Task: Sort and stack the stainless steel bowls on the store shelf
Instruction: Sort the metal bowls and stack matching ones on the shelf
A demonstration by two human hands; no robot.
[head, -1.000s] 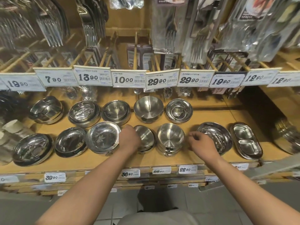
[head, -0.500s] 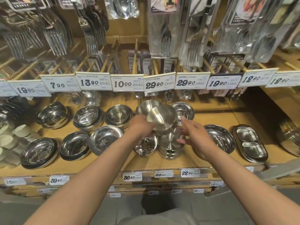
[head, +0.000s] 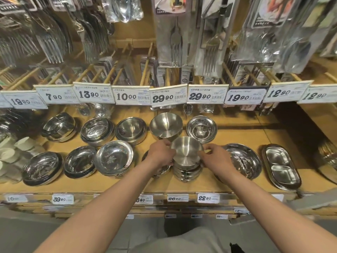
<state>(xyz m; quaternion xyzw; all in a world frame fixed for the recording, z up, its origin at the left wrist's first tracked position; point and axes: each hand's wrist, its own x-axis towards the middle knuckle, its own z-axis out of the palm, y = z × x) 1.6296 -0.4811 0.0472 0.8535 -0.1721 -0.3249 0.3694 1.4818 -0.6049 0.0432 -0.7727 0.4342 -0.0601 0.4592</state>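
While both forearms reach in from the lower frame, the left hand (head: pixel 161 154) and right hand (head: pixel 217 159) curl their fingers around the rim of a brushed steel bowl (head: pixel 186 152), seated atop a stack of matching bowls (head: pixel 187 173) at centre frame on the wooden shelf (head: pixel 237 132). Behind it stands a deep conical bowl (head: pixel 166 125); price tags (head: pixel 168 97) line the rail above.

Both hands (head: pixel 187 156) curled, facing inward

Eleven bowl stacks (head: pixel 187 154) sit on the shelf (head: pixel 237 136), plus one divided tray (head: pixel 280 168); nine price tags (head: pixel 167 96) hang above.
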